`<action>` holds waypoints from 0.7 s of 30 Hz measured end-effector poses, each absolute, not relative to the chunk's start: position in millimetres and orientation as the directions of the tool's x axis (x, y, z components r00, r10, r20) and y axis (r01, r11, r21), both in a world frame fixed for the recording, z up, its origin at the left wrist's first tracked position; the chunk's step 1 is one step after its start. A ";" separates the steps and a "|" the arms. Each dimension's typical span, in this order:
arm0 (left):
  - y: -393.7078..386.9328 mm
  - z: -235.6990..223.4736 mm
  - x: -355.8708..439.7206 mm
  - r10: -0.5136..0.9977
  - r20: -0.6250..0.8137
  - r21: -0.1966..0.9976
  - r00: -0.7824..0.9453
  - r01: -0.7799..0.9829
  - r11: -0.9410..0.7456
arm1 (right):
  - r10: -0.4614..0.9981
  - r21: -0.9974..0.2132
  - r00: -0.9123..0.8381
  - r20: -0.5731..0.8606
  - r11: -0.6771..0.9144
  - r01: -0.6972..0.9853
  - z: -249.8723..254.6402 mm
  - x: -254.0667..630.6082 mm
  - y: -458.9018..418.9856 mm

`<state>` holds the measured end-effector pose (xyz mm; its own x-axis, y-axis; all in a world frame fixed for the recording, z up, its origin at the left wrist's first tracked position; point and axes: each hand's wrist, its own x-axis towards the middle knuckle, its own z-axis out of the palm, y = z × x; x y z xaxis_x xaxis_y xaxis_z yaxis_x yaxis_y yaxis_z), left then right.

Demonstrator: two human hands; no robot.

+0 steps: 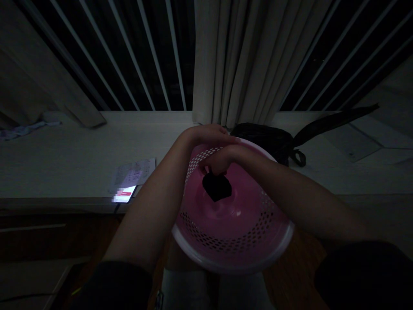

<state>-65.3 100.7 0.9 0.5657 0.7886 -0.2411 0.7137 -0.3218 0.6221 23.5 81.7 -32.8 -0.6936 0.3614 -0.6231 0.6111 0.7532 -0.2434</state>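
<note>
A pink perforated basket sits between my arms, tilted toward me. My right hand reaches down into it and pinches a small black item, perhaps cloth, hanging inside the basket. Above the basket's far rim lies my left hand, curled over the edge; its fingers are mostly hidden behind my right wrist. The room is very dim.
A lit phone lies on papers on the pale ledge at left. A black bag with a strap rests behind the basket. Curtains and window bars stand beyond. Wooden floor shows below.
</note>
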 end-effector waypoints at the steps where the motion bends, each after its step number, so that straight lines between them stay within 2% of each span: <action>1: 101.1 0.6 -65.4 0.782 -0.241 0.633 0.575 0.704 -0.323 | 0.370 -0.245 -0.679 -0.635 0.737 0.630 -33.0 23.7 81.9; 5: 101.8 -0.4 -66.3 0.765 -0.246 0.676 0.596 0.670 -0.305 | 0.364 -0.253 -0.606 -0.707 0.670 0.698 -31.1 24.1 80.9; 10: 101.3 -0.9 -66.3 0.778 -0.245 0.660 0.578 0.688 -0.303 | 0.313 -0.300 -0.639 -0.703 0.684 0.665 -27.5 22.1 80.7; 13: 101.2 -1.0 -66.5 0.778 -0.235 0.657 0.582 0.685 -0.314 | 0.332 -0.276 -0.643 -0.690 0.701 0.657 -27.1 19.2 80.3; 18: 100.1 -0.1 -67.1 0.778 -0.244 0.664 0.579 0.685 -0.301 | 0.411 -0.185 -0.547 -0.729 0.651 0.737 -34.5 16.6 81.4; 21: 99.9 -0.2 -67.1 0.774 -0.248 0.691 0.582 0.666 -0.280 | 0.415 -0.178 -0.541 -0.731 0.650 0.739 -39.9 15.7 82.2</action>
<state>-67.1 99.9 -0.2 0.5820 0.7745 -0.2478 0.6665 -0.2797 0.6911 15.7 82.2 -39.9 -0.5414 0.4154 -0.7309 0.7387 0.6502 -0.1777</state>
